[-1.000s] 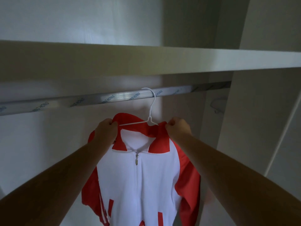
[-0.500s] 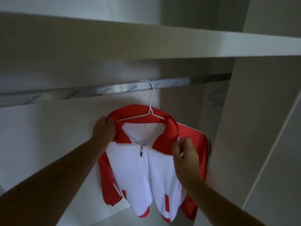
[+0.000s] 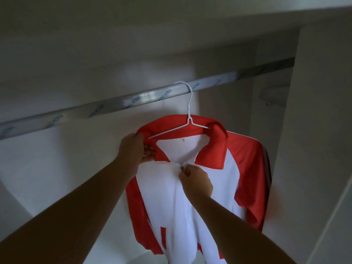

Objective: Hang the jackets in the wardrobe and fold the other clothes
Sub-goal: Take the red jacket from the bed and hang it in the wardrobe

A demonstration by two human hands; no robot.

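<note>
A red and white jacket (image 3: 219, 180) hangs on a white wire hanger (image 3: 187, 119) hooked over the wardrobe rail (image 3: 114, 104). My left hand (image 3: 134, 149) grips the left side of the red collar. My right hand (image 3: 196, 182) pinches the zip pull at the top of the white front, just under the collar opening. The jacket's lower hem runs out of view at the bottom.
A white shelf (image 3: 171, 40) runs above the rail. The wardrobe's right side panel (image 3: 314, 149) stands close to the jacket's right sleeve. A second hanger (image 3: 270, 96) shows dimly at the far right end of the rail. The back wall lies behind.
My right hand has moved from beside the jacket's front up to the zip pull and closed on it. My left hand keeps its hold on the collar. The view has tilted.
</note>
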